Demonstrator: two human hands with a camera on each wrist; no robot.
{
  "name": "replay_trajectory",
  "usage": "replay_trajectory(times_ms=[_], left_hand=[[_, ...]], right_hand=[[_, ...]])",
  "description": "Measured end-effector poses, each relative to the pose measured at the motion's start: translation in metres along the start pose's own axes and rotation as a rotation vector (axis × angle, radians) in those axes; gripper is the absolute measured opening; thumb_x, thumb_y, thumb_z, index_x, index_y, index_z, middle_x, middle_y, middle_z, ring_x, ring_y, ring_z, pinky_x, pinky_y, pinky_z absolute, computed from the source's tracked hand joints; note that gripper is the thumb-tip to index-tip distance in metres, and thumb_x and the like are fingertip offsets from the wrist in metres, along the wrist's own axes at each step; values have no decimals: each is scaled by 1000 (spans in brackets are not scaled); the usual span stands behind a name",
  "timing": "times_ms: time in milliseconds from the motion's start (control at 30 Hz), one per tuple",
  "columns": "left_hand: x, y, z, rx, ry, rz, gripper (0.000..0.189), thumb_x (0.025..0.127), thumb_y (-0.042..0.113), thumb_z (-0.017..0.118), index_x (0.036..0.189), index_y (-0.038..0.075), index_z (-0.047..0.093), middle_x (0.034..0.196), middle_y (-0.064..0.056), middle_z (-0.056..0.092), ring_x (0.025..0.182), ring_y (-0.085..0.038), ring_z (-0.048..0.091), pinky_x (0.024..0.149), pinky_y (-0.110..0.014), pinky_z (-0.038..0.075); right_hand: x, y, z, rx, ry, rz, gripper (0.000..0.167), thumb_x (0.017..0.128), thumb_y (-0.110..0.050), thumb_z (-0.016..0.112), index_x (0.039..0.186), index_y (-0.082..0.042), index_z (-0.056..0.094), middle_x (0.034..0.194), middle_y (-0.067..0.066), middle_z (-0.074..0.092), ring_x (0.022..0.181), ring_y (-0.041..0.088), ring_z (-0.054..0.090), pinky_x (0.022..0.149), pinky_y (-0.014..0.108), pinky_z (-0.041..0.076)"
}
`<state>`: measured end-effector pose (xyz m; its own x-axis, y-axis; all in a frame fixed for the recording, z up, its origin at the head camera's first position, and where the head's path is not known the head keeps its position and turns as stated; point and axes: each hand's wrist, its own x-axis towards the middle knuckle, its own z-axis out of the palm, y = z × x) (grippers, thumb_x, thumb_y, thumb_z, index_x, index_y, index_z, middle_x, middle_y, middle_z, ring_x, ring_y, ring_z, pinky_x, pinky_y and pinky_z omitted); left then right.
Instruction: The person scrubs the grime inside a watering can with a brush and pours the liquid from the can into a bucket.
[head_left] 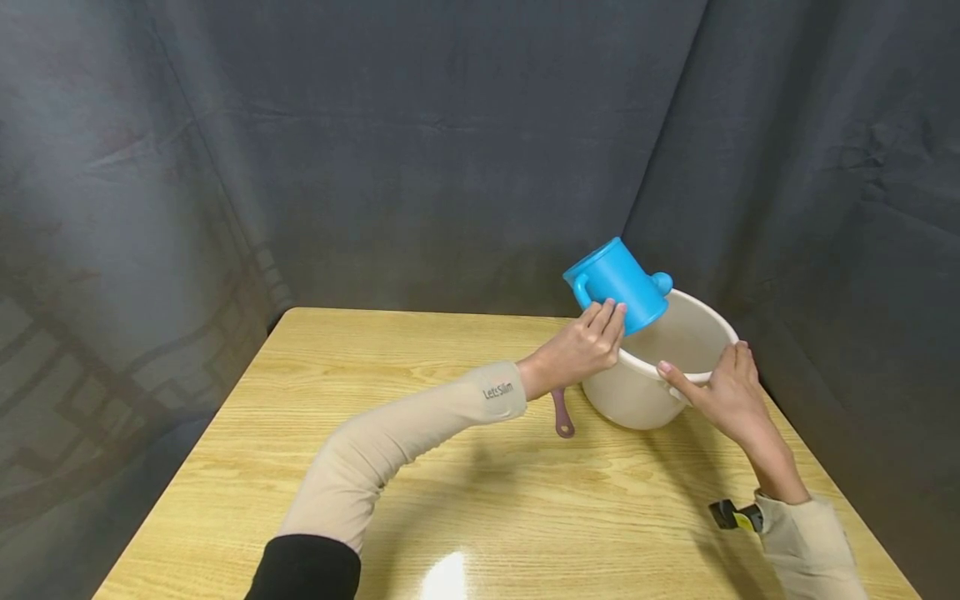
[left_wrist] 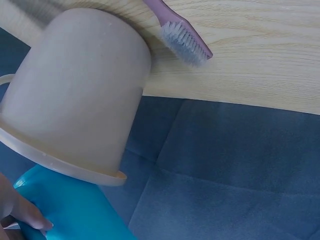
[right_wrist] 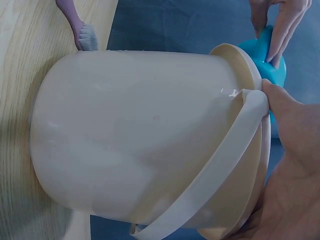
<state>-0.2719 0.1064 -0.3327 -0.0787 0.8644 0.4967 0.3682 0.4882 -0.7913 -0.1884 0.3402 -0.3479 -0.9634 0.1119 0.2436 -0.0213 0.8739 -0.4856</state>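
My left hand (head_left: 588,342) grips a blue watering can (head_left: 618,283) with a loop handle and a rounded, knob-like spout. The can is tilted over the left side of a white bucket (head_left: 637,404), its spout end toward the bucket's mouth. In the right wrist view, left-hand fingers (right_wrist: 287,30) close around the can's blue handle. My right hand (head_left: 731,396) holds the bucket's right rim, thumb on the near edge and fingers farther round. The bucket stands upright on the table, its white carrying handle (right_wrist: 205,172) hanging down the side. Its inside bottom is hidden.
A mauve brush (head_left: 562,414) with pale bristles lies left of the bucket, partly hidden by my left arm in the head view. The wooden table (head_left: 360,350) ends at dark curtains (head_left: 420,167) behind and to the right, close to the bucket.
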Motion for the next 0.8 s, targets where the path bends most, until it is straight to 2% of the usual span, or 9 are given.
replay_trajectory(times_ms=[200,500,800], left_hand=[[1,1,-3,-9,-19,0,33,103,3,45,125,9,70,129,-10,64,117,-25,62,100,-35,48],[0,3,-1,10,-9,8,34,103,6,44,124,9,70,128,-10,65,117,-25,62,99,-34,48],[-1,4,0,8,-12,27,33,103,6,45,126,9,69,129,-11,64,118,-26,62,100,-34,48]], right_hand=[[1,1,0,1,13,-9,113,93,-54,60,142,26,-3,146,50,-2,134,66,3,101,78,15],[1,0,1,1,30,-27,113,93,-53,61,140,28,-1,144,51,2,133,65,7,104,76,13],[1,-1,1,-1,11,-10,114,94,-55,59,140,28,-4,145,51,-3,135,66,2,105,75,11]])
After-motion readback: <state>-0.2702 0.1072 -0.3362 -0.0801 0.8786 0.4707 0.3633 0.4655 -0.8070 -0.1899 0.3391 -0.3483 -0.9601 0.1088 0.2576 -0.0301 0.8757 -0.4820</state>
